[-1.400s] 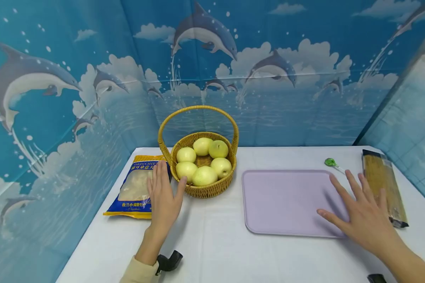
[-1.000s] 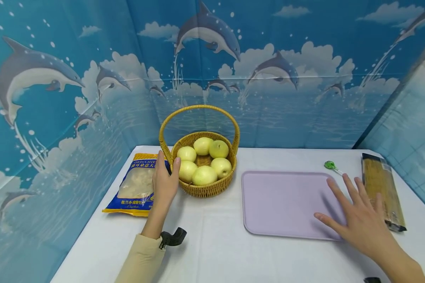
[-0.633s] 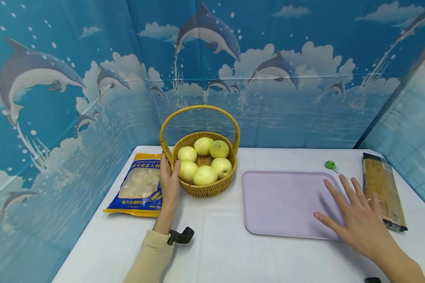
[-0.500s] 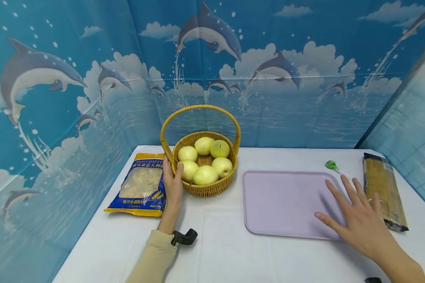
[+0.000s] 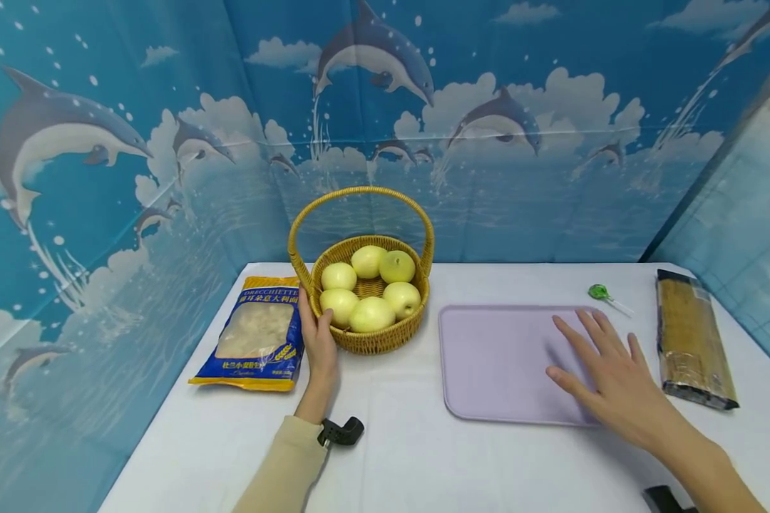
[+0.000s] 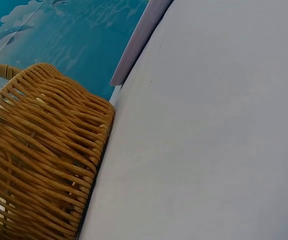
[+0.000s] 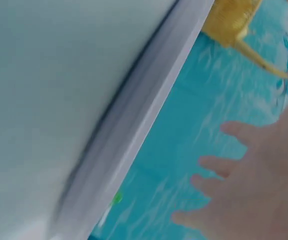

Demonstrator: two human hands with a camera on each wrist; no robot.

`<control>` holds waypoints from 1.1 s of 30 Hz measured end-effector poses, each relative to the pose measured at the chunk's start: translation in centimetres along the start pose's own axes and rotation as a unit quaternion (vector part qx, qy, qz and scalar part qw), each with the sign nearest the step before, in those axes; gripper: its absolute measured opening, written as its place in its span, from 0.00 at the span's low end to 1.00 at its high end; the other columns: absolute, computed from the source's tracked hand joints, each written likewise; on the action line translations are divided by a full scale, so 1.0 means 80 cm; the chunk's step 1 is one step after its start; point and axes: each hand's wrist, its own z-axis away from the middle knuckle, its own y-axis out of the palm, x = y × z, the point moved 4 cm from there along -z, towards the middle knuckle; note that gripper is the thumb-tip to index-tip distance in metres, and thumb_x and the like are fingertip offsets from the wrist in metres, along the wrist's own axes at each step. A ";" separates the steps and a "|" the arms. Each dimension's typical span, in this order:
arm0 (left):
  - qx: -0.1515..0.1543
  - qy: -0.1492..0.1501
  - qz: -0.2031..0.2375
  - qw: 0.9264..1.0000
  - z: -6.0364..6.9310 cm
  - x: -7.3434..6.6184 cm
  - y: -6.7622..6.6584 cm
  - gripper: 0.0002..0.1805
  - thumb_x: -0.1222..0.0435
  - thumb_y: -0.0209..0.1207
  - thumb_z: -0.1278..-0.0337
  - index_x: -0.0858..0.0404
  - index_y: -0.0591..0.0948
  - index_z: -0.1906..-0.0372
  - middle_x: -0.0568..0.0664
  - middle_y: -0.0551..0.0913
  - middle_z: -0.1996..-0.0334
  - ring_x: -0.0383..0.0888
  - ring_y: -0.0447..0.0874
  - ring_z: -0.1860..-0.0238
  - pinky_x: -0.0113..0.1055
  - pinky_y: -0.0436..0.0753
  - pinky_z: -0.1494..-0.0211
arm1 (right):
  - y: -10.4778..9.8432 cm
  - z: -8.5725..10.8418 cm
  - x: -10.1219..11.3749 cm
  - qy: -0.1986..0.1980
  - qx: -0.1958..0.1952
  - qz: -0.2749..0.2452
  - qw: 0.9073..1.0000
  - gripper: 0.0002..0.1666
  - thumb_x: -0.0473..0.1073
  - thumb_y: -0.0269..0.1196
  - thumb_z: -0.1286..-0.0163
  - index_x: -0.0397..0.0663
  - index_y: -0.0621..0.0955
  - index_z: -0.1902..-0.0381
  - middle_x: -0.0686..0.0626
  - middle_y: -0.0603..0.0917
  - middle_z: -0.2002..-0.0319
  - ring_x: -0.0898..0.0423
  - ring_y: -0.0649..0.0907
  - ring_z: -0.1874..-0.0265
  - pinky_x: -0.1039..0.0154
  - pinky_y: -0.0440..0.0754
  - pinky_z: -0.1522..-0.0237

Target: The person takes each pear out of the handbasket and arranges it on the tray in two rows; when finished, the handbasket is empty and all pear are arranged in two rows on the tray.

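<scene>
My left hand (image 5: 319,349) lies against the left side of a wicker basket (image 5: 380,343), its fingers straight along the outer wall and its thumb near the rim. Several yellow-green apples (image 5: 372,314) sit inside. The left wrist view has the basket's woven wall (image 6: 44,150) close up, with the fingers out of sight. Over the right part of a lilac tray (image 5: 494,363) hovers my right hand (image 5: 616,388), fingers spread and holding nothing. The right wrist view also catches this hand (image 7: 263,180), blurred, above the tray's edge (image 7: 134,120).
A blue and yellow bag of orecchiette pasta (image 5: 257,335) lies left of the basket. Behind the tray's right corner is a green lollipop (image 5: 599,291). A long pack of spaghetti-like pasta (image 5: 694,338) lies at the far right. A dolphin-print curtain (image 5: 488,199) hangs behind the white table.
My left hand has moved right from above the pasta bag to the basket's side. My right hand has shifted left, farther over the tray. The basket has stayed in place.
</scene>
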 end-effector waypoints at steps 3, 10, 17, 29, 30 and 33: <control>0.001 0.000 0.000 1.000 0.003 0.002 0.004 0.41 0.69 0.46 0.25 0.47 0.48 0.13 0.41 0.47 0.14 0.42 0.42 0.14 0.41 0.46 0.12 | 0.000 -0.024 0.025 -0.035 0.018 -0.020 0.999 0.48 0.62 0.61 0.24 0.60 0.55 0.14 0.35 0.52 0.16 0.32 0.48 0.16 0.24 0.28 0.23; -0.008 0.010 -0.005 1.000 0.003 0.005 0.000 0.41 0.68 0.48 0.24 0.47 0.49 0.13 0.40 0.49 0.14 0.40 0.44 0.15 0.40 0.48 0.12 | 0.021 -0.092 0.100 -0.077 0.056 -0.104 0.990 0.45 0.64 0.57 0.20 0.70 0.53 0.14 0.45 0.51 0.14 0.37 0.53 0.16 0.25 0.52 0.22; -0.004 0.011 0.009 1.000 -0.004 0.004 -0.004 0.42 0.71 0.47 0.25 0.48 0.48 0.13 0.41 0.48 0.14 0.40 0.44 0.15 0.38 0.48 0.12 | 0.048 -0.143 0.167 -0.113 0.073 -0.188 0.973 0.45 0.66 0.58 0.22 0.75 0.52 0.15 0.53 0.50 0.14 0.43 0.56 0.16 0.28 0.62 0.24; -0.006 0.012 -0.006 1.000 0.011 -0.026 0.001 0.42 0.73 0.48 0.29 0.55 0.51 0.13 0.47 0.51 0.14 0.45 0.48 0.15 0.42 0.51 0.12 | 0.074 -0.193 0.238 -0.182 0.055 -0.229 0.955 0.44 0.49 0.68 0.27 0.50 0.65 0.18 0.42 0.67 0.20 0.44 0.65 0.20 0.38 0.66 0.21; -0.007 0.013 -0.010 1.000 0.010 -0.020 0.000 0.43 0.72 0.49 0.29 0.53 0.51 0.13 0.46 0.52 0.14 0.44 0.48 0.15 0.41 0.51 0.12 | 0.075 -0.196 0.240 -0.186 0.057 -0.230 0.953 0.43 0.48 0.68 0.28 0.48 0.66 0.19 0.42 0.67 0.20 0.43 0.65 0.20 0.39 0.66 0.21; -0.014 0.016 -0.024 0.999 0.005 -0.003 -0.001 0.42 0.69 0.50 0.29 0.48 0.53 0.14 0.41 0.53 0.15 0.40 0.50 0.16 0.39 0.53 0.13 | 0.078 -0.203 0.244 -0.196 0.064 -0.231 0.951 0.42 0.46 0.69 0.29 0.45 0.68 0.21 0.41 0.71 0.23 0.43 0.68 0.22 0.40 0.69 0.22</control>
